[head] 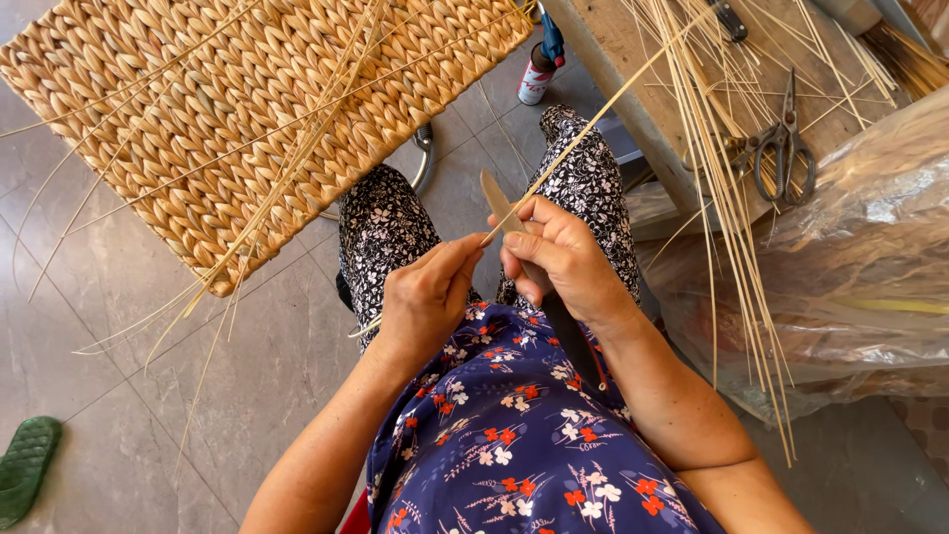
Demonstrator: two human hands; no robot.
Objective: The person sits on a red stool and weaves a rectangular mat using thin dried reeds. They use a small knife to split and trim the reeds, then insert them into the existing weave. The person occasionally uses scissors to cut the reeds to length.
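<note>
Pinching one thin pale straw strand (583, 133) above the lap, the left hand (427, 297) closes finger and thumb on its near end, keeping it taut. The right hand (559, 255) grips a small flat-bladed knife (499, 203) against it; the handle is hidden inside the fist. The strand's far end is lost among loose straws (712, 129) on the wooden bench (633, 69).

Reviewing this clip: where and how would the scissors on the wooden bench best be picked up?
Probably by the two loop handles at the near end of the scissors, coming from above: they lie flat on the wooden bench, blades pointing away, with thin straw strands crossing them, so lift gently.
</note>
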